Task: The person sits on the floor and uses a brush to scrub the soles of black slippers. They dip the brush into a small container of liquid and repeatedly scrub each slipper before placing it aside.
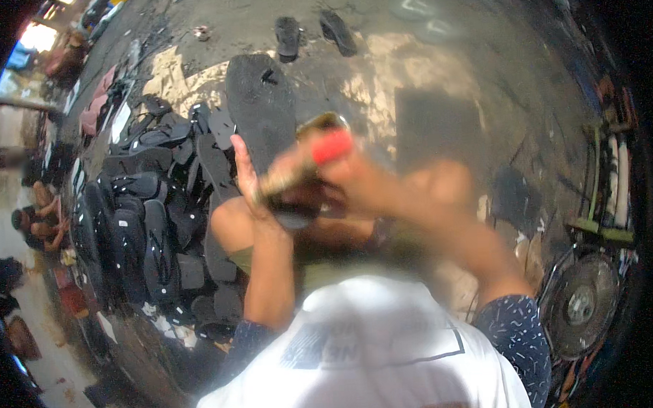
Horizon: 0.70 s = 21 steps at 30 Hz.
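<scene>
My left hand (252,183) grips a dark flip-flop sole (255,109) by its near end, fingers pointing up along its edge. The sole stands out away from me, and a small black strap stub shows near its far end. Close beside it, my right hand (358,180) is smeared by motion and closed round a tool (332,146) with a red band and brownish ends. The blur hides what kind of tool it is. It crosses in front of the sole's near part, and whether it touches the sole I cannot tell.
Many black flip-flops (143,217) lie heaped at my left. A dark pair (287,38) and a pale pair (424,17) lie farther off. At right are a dark square sheet (439,128), a round wheel-like disc (580,304) and a metal frame (597,227). Another person (43,221) sits far left.
</scene>
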### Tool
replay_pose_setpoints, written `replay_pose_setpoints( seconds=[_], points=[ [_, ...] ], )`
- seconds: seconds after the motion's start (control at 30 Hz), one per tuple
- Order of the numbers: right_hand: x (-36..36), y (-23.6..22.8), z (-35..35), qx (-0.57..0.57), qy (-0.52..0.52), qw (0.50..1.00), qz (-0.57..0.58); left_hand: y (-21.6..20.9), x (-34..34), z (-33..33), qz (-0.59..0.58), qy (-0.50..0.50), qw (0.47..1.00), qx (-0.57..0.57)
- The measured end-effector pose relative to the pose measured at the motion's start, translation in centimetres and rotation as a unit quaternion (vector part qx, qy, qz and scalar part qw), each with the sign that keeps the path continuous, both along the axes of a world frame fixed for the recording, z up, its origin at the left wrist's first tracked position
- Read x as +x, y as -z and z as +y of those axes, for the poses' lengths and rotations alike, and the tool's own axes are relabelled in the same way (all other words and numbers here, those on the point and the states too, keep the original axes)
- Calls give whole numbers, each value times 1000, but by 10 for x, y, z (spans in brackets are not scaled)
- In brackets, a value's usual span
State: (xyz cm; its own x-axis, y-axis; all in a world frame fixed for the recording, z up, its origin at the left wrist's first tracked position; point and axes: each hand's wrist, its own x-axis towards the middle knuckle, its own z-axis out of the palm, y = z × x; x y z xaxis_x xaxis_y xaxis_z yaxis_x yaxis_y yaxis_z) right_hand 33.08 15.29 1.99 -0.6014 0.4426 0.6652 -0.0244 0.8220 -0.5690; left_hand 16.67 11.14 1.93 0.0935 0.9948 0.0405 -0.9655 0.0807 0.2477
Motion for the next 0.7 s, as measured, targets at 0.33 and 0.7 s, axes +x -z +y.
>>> replay_pose_setpoints(
  seconds=[0.33,0.7],
  points=[
    [111,-25,-51,-531,175,828,41,36,88,55,100,199,954,-203],
    [256,-9,-55,-328,490,779,213,120,-9,258,831,-208,504,-115]
  ],
)
